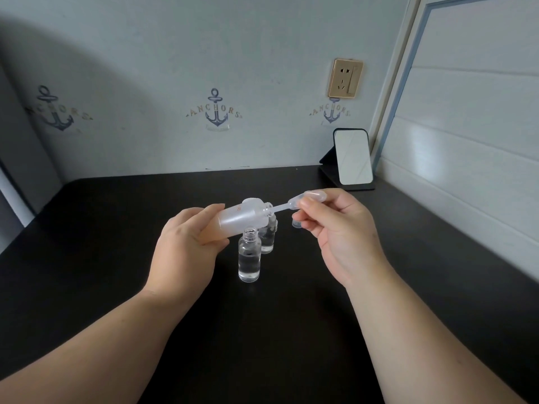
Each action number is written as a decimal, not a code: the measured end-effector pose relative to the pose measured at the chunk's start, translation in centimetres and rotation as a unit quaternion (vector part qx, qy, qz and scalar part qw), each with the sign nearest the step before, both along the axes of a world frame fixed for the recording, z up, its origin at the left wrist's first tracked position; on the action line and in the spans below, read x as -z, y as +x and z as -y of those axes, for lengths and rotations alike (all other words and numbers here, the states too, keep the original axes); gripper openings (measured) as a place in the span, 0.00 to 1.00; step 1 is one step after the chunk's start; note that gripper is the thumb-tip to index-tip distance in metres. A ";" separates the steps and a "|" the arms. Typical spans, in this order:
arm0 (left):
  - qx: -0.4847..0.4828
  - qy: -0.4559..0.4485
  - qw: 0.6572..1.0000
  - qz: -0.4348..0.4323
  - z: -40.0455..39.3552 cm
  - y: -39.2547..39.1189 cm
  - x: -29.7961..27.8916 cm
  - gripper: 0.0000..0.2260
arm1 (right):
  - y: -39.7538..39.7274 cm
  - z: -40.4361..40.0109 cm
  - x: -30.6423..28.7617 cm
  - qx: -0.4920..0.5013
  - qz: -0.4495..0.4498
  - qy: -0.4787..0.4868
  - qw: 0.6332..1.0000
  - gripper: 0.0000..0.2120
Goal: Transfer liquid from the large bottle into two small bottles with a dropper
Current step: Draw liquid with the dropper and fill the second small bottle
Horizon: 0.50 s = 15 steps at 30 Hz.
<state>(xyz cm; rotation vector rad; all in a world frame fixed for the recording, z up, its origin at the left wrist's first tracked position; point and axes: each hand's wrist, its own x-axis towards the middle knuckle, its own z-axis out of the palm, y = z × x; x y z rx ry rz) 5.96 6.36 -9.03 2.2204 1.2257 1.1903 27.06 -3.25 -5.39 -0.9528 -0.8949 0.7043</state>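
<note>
Drawing liquid w/ dropper (pixel 287 204) from large bottle (pixel 242 218)

My left hand (pixel 186 246) grips the tilted bottle; right hand (pixel 338 228) pinches the bulb, tip inside the neck. Two small bottles (pixel 249 255) stand open just below my fingers — keep tip submerged, ease the squeeze slowly, no air.

The left hand (pixel 186 243) covers the bottom of the big bottle (pixel 242 218). The big bottle hides the top of the far small bottle (pixel 268 237). The dropper (pixel 294 201) tip is inside the big bottle's neck, too faint to see well. The right hand (pixel 341 228) covers part of a small cap (pixel 296 223). Both arms are cut off at the bottom edge.
</note>
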 end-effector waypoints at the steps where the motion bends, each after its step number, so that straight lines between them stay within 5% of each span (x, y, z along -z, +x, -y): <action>1: 0.001 0.000 1.000 0.001 0.0 0.0 0.0 0.26 | 0.0 0.0 0.0 -0.004 0.000 -0.004 1.000 0.04; 15: -0.015 -0.022 1.000 0.017 -0.3 -0.1 0.1 0.27 | 2.0 0.6 -0.7 -0.024 -0.146 0.030 0.989 0.07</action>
